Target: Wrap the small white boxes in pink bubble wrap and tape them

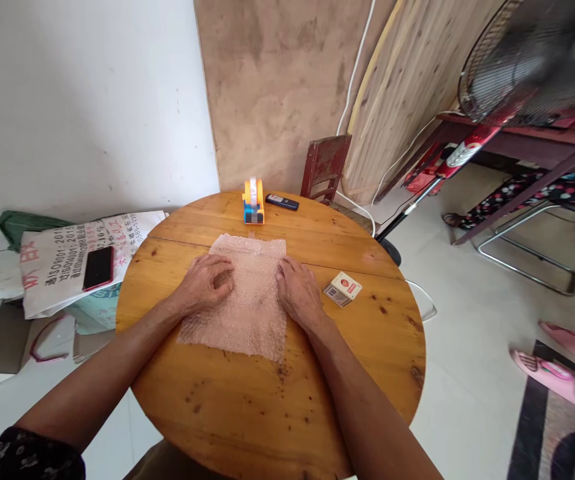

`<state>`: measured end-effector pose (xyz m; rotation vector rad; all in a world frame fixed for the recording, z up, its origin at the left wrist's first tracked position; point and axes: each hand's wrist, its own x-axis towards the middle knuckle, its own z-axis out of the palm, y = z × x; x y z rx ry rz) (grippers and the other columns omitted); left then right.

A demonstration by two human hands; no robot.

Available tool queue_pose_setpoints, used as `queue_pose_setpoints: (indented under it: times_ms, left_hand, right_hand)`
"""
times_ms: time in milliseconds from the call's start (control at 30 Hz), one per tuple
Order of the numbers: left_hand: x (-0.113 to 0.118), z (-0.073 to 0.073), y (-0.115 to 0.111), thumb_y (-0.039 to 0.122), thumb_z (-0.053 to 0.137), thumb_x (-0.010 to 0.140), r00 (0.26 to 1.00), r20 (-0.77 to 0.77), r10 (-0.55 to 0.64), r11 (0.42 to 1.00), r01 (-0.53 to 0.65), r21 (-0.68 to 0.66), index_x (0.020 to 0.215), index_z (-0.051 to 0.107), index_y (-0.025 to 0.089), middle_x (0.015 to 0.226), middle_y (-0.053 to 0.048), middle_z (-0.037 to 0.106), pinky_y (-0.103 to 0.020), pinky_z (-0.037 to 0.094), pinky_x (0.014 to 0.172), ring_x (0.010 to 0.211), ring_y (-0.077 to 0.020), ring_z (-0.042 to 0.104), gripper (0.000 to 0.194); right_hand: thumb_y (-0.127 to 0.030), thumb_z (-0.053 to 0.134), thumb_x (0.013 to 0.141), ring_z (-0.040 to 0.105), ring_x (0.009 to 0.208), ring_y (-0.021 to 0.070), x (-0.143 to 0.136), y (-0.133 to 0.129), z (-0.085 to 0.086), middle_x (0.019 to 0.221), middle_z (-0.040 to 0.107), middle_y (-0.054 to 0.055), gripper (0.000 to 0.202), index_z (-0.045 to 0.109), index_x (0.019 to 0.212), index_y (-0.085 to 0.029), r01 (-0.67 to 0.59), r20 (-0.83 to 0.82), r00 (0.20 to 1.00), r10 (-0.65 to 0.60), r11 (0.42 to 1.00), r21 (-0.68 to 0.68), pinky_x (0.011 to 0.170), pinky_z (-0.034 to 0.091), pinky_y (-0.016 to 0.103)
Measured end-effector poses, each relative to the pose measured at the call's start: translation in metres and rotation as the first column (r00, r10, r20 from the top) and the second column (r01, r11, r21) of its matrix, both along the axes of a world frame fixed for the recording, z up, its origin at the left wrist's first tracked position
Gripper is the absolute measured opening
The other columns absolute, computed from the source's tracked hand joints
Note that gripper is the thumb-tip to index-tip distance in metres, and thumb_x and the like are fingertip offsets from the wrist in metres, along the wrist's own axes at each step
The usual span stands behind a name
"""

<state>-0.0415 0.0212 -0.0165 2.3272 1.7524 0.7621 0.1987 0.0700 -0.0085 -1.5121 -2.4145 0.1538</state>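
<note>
L grip point(210, 281): released, fingers loosely bent, lying on left edge of the bubble wrap point(256, 300); nothing is grasped, as far as I see.
R grip point(298, 288): also released, hand laid along right edge of same sheet, fingers pointing fwd.
Bubble wrap: b/w both grips and partly under them, spread on the round wooden surface point(377, 360). Near corners are not covered by any hand, so they could curl or fold if the grips push inward unevenly.
Tape dispenser point(254, 205): fwd of both grips, just beyond far edge of wrap, w/ dark handset point(283, 201) beside it. If wrap is pushed fwd, it could bump the dispenser toward the surface's rim.
Small box point(343, 289): just to the right of R grip; a wide outward sweep could knock it.
Fan point(522, 67): well apart, far right of R grip. Can't tell if it runs; if so, air might lift the light sheet once the grips leave it.
</note>
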Motion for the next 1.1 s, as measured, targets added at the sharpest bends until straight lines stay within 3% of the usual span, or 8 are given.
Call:
queue_pose_setpoints:
  times_ms: [200,333,600,700,800,867,967,1100]
  left_hand:
    - [0.006,0.003,-0.007,0.034,0.060,0.082,0.989,-0.014,-0.145,0.985,0.146,0.091,0.120,0.065,0.018,0.135,-0.013,0.060,-0.049,0.035,0.109,0.129,-0.0307,0.049,0.042]
    - [0.013,0.002,-0.012,0.042,0.064,0.081,0.957,-0.043,-0.286,0.958,0.286,0.002,0.130,0.060,0.022,0.142,-0.011,0.055,-0.052,0.030,0.112,0.136,-0.0337,0.043,0.054]
    - [0.017,0.005,-0.011,0.047,0.070,0.075,0.938,-0.095,-0.334,0.942,0.329,-0.065,0.130,0.059,0.020,0.145,-0.013,0.052,-0.050,0.026,0.112,0.134,-0.0330,0.044,0.062]
    - [0.017,0.009,-0.011,0.047,0.071,0.072,0.942,-0.072,-0.329,0.943,0.323,-0.084,0.128,0.059,0.020,0.144,-0.014,0.053,-0.050,0.025,0.112,0.134,-0.0331,0.044,0.064]
    - [0.018,0.011,-0.011,0.046,0.073,0.070,0.932,-0.019,-0.362,0.928,0.358,-0.100,0.129,0.057,0.019,0.143,-0.015,0.053,-0.051,0.026,0.111,0.133,-0.0343,0.044,0.068]
    - [0.018,0.012,-0.012,0.043,0.070,0.072,0.928,0.044,-0.370,0.924,0.373,-0.080,0.134,0.053,0.015,0.143,-0.017,0.053,-0.051,0.026,0.112,0.133,-0.0346,0.044,0.070]
    - [0.014,0.013,-0.010,0.033,0.056,0.083,0.944,0.236,-0.229,0.973,0.230,0.026,0.141,0.045,0.013,0.136,-0.016,0.059,-0.050,0.029,0.111,0.128,-0.0305,0.050,0.062]
    - [0.004,0.012,-0.002,0.021,0.043,0.088,0.853,0.518,0.066,0.998,-0.060,-0.027,0.144,0.039,0.012,0.117,-0.012,0.070,-0.037,0.049,0.089,0.092,-0.0201,0.065,0.057]
  right_hand:
    - [-0.020,0.037,0.096,0.042,0.135,0.0294,-0.001,0.001,-0.001,0.143,0.053,0.015,0.040,0.058,0.128,-0.011,-0.005,0.004,1.000,0.005,1.000,-0.002,0.108,0.035,0.043]
    - [-0.017,0.041,0.093,0.042,0.135,0.0289,-0.002,-0.002,0.006,0.144,0.053,0.014,0.040,0.058,0.128,-0.011,-0.015,0.001,1.000,0.015,0.999,0.049,0.108,0.035,0.043]
    - [-0.033,0.055,0.089,0.049,0.130,0.0318,0.044,-0.003,0.046,0.142,0.053,0.016,0.045,0.056,0.131,-0.016,0.107,-0.032,0.994,-0.103,0.982,0.157,0.106,0.039,0.049]
    - [-0.038,0.066,0.080,0.056,0.121,0.0352,0.074,-0.004,0.055,0.133,0.059,0.019,0.063,0.051,0.135,-0.011,0.229,0.129,0.964,-0.232,0.973,0.035,0.096,0.047,0.047]
    - [-0.033,0.064,0.079,0.067,0.097,0.0340,0.093,-0.009,0.058,0.109,0.071,0.016,0.050,0.059,0.125,-0.013,0.364,0.259,0.907,-0.332,0.927,-0.087,0.074,0.051,0.040]
    - [-0.029,0.063,0.079,0.068,0.088,0.0316,0.092,-0.016,0.060,0.098,0.073,0.012,0.042,0.063,0.119,-0.016,0.393,0.224,0.903,-0.367,0.915,-0.086,0.068,0.049,0.037]
    - [-0.035,0.064,0.080,0.068,0.085,0.0284,0.071,-0.029,0.070,0.094,0.073,0.008,0.042,0.063,0.118,-0.020,0.303,-0.026,0.952,-0.304,0.952,-0.041,0.070,0.050,0.038]
    - [-0.037,0.066,0.081,0.067,0.094,0.0254,0.017,-0.042,0.079,0.110,0.071,0.009,0.046,0.060,0.124,-0.022,-0.091,-0.329,0.939,0.102,0.995,0.049,0.081,0.051,0.039]
